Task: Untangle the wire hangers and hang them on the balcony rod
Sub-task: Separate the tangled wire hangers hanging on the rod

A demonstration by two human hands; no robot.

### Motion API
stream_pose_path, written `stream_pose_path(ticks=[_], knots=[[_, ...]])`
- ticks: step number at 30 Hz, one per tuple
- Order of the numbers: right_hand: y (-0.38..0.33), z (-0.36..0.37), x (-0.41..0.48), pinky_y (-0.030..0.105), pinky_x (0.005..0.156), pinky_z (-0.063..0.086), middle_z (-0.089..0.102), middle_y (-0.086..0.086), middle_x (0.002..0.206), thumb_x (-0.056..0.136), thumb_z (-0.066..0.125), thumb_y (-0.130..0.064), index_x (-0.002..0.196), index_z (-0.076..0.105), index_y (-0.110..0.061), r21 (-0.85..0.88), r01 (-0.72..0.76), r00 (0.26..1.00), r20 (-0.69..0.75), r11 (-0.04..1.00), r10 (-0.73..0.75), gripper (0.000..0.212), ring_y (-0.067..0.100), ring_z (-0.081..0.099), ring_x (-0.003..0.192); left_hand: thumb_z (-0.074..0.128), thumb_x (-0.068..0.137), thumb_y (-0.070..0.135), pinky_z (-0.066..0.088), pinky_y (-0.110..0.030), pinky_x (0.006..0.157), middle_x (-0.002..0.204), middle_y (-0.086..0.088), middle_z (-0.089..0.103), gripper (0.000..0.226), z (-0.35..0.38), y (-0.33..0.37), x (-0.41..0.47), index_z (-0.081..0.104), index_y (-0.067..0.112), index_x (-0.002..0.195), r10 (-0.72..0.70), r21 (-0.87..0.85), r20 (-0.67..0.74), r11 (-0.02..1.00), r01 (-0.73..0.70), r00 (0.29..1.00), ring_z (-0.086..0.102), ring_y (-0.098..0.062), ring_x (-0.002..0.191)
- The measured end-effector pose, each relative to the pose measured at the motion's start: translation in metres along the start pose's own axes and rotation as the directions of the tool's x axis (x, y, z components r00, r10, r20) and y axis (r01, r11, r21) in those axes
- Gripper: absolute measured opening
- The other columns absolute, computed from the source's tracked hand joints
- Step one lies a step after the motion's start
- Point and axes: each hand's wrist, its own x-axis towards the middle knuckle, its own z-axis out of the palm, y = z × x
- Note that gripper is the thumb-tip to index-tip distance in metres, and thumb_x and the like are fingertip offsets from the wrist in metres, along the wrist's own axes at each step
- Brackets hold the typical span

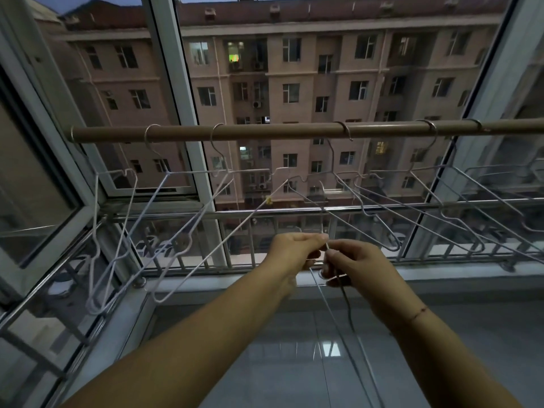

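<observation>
left hand (295, 249), right hand (357, 264), hanger (333, 313) pinched between

Site: you stood on a glazed home balcony, upper floor. Evidence was: drying rod (265, 132) hung with wire hangers (168, 173), window frames (188, 113), steel railing (176, 215), tiled floor (279, 334), apartment block (309, 83) opposite.

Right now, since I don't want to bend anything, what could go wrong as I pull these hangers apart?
1. Your left hand and right hand pinch the tangled hangers close together; a hard tug could bend the thin wire or jab a finger.
2. The hung hangers overlap on the rod just above; lifting one up may snag them.
</observation>
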Motion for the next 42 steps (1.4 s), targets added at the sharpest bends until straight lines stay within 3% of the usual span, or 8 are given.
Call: stream_pose_path(ticks=[4, 9, 14, 19, 27, 32, 37, 42], knots=[[-0.011, 0.0, -0.011, 0.025, 0.051, 0.05, 0.06, 0.008, 0.059, 0.094, 0.047, -0.015, 0.099, 0.066, -0.008, 0.147, -0.076, 0.996, 0.064, 0.986, 0.067, 0.021, 0.016, 0.06, 0.053, 0.063, 0.087, 0.014, 0.053, -0.023, 0.071, 0.075, -0.003, 0.066, 0.013, 0.0, 0.016, 0.0, 0.069, 0.004, 0.093, -0.005, -0.115, 0.021, 0.993, 0.007, 1.0, 0.06, -0.011, 0.068], [-0.015, 0.004, -0.026, 0.028, 0.056, 0.049, 0.061, 0.008, 0.058, 0.093, 0.047, -0.017, 0.096, 0.064, -0.001, 0.233, -0.123, 0.989, 0.107, 0.965, 0.1, 0.024, 0.019, 0.059, 0.055, 0.058, 0.091, 0.014, 0.048, -0.023, 0.063, 0.069, -0.002, 0.068, 0.018, -0.009, 0.041, 0.006, 0.067, 0.011, 0.076, 0.028, -0.164, -0.039, 0.986, -0.034, 0.999, 0.057, -0.009, 0.059], [-0.02, 0.006, -0.029, 0.023, 0.053, 0.048, 0.061, 0.009, 0.06, 0.092, 0.049, -0.016, 0.092, 0.066, 0.0, 0.215, -0.082, 0.993, 0.101, 0.973, 0.061, 0.023, 0.016, 0.061, 0.056, 0.057, 0.091, 0.012, 0.044, -0.018, 0.054, 0.061, 0.0, 0.067, 0.016, -0.014, 0.057, 0.005, 0.066, 0.005, 0.081, 0.018, -0.162, -0.095, 0.986, -0.033, 0.995, 0.051, 0.0, 0.036], [-0.022, 0.012, -0.026, 0.017, 0.053, 0.047, 0.062, 0.009, 0.064, 0.087, 0.057, -0.021, 0.093, 0.066, 0.001, 0.154, -0.024, 0.993, 0.119, 0.988, 0.006, 0.024, 0.008, 0.058, 0.053, 0.057, 0.09, 0.008, 0.044, -0.016, 0.053, 0.073, -0.007, 0.062, 0.018, -0.017, 0.058, 0.003, 0.065, 0.007, 0.074, 0.023, -0.159, -0.128, 0.986, -0.043, 0.992, 0.047, -0.008, 0.054], [-0.013, 0.019, -0.026, 0.027, 0.06, 0.042, 0.06, 0.006, 0.057, 0.084, 0.059, -0.019, 0.087, 0.069, -0.004, 0.186, 0.047, 0.994, 0.093, 0.981, -0.065, 0.018, 0.02, 0.056, 0.061, 0.059, 0.089, 0.009, 0.049, -0.018, 0.064, 0.078, -0.004, 0.068, 0.012, -0.024, 0.051, -0.001, 0.068, 0.01, 0.08, 0.037, -0.17, -0.148, 0.983, -0.063, 0.988, 0.053, -0.007, 0.062], [-0.019, 0.021, -0.023, 0.027, 0.059, 0.043, 0.06, 0.004, 0.056, 0.069, 0.062, -0.033, 0.085, 0.069, -0.005, 0.211, 0.121, 0.987, 0.076, 0.97, -0.14, 0.034, 0.018, 0.055, 0.058, 0.06, 0.089, 0.01, 0.049, -0.02, 0.066, 0.085, -0.005, 0.068, 0.013, -0.026, 0.062, -0.004, 0.068, 0.013, 0.079, 0.113, -0.172, -0.127, 0.976, -0.134, 0.985, 0.054, -0.007, 0.065], [-0.032, 0.021, -0.007, 0.015, 0.051, 0.045, 0.06, 0.007, 0.06, 0.087, 0.057, -0.016, 0.09, 0.068, -0.001, 0.176, 0.175, 0.977, 0.092, 0.969, -0.193, 0.019, 0.008, 0.056, 0.053, 0.059, 0.089, 0.007, 0.047, -0.017, 0.061, 0.078, -0.006, 0.066, 0.016, -0.027, 0.08, 0.002, 0.065, 0.012, 0.076, 0.154, -0.198, -0.14, 0.963, -0.18, 0.978, 0.053, -0.007, 0.064], [-0.029, 0.029, 0.012, 0.027, 0.061, 0.048, 0.061, 0.004, 0.062, 0.088, 0.058, -0.017, 0.088, 0.068, -0.001, 0.131, 0.187, 0.978, 0.072, 0.974, -0.198, 0.019, 0.017, 0.058, 0.062, 0.059, 0.087, 0.001, 0.047, -0.018, 0.065, 0.079, -0.005, 0.066, 0.01, -0.028, 0.081, 0.011, 0.066, 0.008, 0.089, 0.117, -0.189, -0.181, 0.97, -0.151, 0.976, 0.057, -0.009, 0.071]])
